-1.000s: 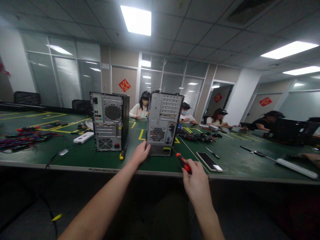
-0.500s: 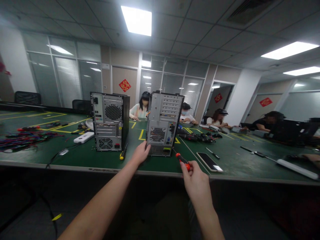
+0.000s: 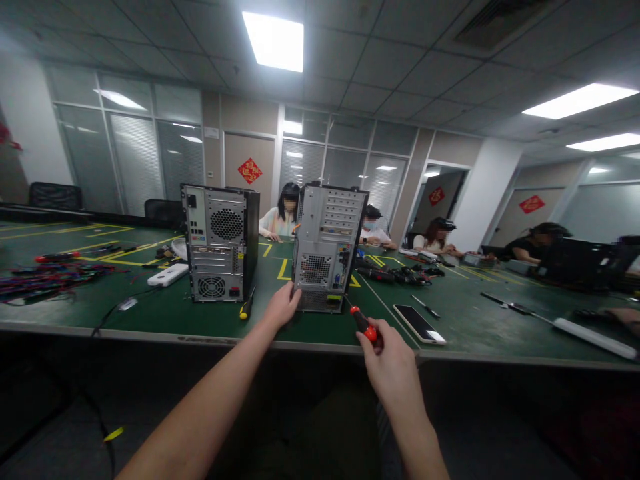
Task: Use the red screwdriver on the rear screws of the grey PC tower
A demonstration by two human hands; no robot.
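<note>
Screwdriver (image 3: 364, 325) at a computer tower's (image 3: 313, 230) lower corner

In the head view, your right hand (image 3: 393, 353) is closed around the screwdriver's red-and-black handle; the shaft runs ahead and left of it to the back panel's lower right edge. Whether the tip is seated, you cannot tell. Your left hand (image 3: 281, 308) touches the opposite lower edge, its fingers hidden, so gripping or merely bracing cannot be told. The tower stands upright, just ahead of and between your hands.

The shaft looks slanted to the panel, so a sideways push could make the tip slip and scratch metal. Pressing hard with a loose left hand could shove the tower away from you. A wide swing right could knock the phone (image 3: 419, 324) just beside your right hand.

The green table (image 3: 313, 330), marked with yellow lines, carries a second tower (image 3: 215, 233) left of your left hand and cables (image 3: 407, 273) beyond your right. Past your hands, co-workers (image 3: 273, 221) sit before glass partitions (image 3: 135, 160), under bright ceiling lights (image 3: 274, 43).
</note>
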